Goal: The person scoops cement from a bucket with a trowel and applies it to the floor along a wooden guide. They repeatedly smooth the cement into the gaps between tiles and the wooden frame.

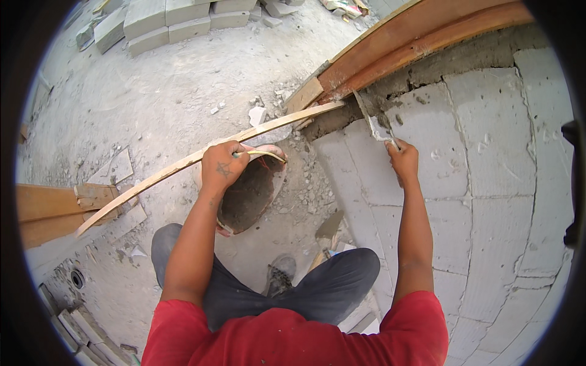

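My left hand (224, 165) is closed around the wire-like handle (264, 154) of a bucket (281, 175). The bucket is tilted, its mouth facing me, with grey mortar residue on the inside. In my right hand (403, 162) is a trowel (365, 111), gripped by its handle. The trowel's blade points away from me, against the mortar-filled gap (390, 85) between a brown wooden frame (390, 46) and the grey block wall (488, 134). How much mortar the blade carries, I cannot tell.
A thin wooden strip (162, 175) crosses just beyond my left hand, from another wooden frame piece (49, 204) at left to the far frame. Stacked grey blocks (149, 27) stand at the back. Rubble (308, 183) lies between bucket and wall. A round pipe opening (77, 279) sits lower left.
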{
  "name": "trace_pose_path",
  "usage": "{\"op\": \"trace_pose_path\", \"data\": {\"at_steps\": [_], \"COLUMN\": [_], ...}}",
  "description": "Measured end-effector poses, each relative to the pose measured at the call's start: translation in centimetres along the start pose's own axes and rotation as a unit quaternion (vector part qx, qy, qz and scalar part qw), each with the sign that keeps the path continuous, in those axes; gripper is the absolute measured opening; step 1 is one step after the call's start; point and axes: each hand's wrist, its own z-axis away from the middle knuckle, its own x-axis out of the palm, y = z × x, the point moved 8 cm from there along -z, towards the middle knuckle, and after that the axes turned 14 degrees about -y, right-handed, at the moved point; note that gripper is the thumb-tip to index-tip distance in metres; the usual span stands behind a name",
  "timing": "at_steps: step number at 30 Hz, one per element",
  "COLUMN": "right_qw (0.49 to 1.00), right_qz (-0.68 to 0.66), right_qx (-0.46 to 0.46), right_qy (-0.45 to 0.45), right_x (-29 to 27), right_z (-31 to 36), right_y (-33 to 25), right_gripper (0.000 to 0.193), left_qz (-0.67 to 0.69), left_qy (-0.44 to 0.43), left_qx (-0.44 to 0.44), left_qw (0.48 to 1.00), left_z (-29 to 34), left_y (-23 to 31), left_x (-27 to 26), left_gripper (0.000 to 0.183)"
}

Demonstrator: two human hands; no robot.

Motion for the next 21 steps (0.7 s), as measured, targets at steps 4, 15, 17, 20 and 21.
{"op": "trace_pose_path", "data": {"at_steps": [4, 15, 17, 20, 21], "right_qw": [0.997, 0.992, 0.990, 0.974, 0.963], "right_qz": [-0.080, -0.082, -0.106, -0.165, -0.181], "right_qx": [-0.019, -0.070, -0.092, -0.129, -0.140], "right_qy": [0.001, 0.073, 0.032, -0.089, -0.144], "right_x": [-3.0, -8.7, -6.9, -3.2, -1.9], "right_z": [1.8, 6.8, 8.1, 10.0, 10.5], "right_y": [-1.6, -5.5, -6.3, -6.8, -6.7], "right_gripper": [0.029, 0.026, 0.025, 0.024, 0.023], "left_qz": [0.009, -0.004, 0.002, 0.016, 0.017], "left_qy": [-0.004, -0.010, -0.009, -0.017, -0.020], "left_qx": [-0.021, -0.017, -0.012, -0.013, -0.018], "left_qw": [1.000, 1.000, 1.000, 1.000, 0.999], "left_z": [-0.1, -0.1, -0.1, 0.0, 0.0], "left_y": [-0.3, 0.0, 0.1, 0.0, -0.1], "left_x": [0.2, 0.0, 0.0, 0.0, 0.1], "left_gripper": [0.026, 0.026, 0.026, 0.026, 0.026]}}
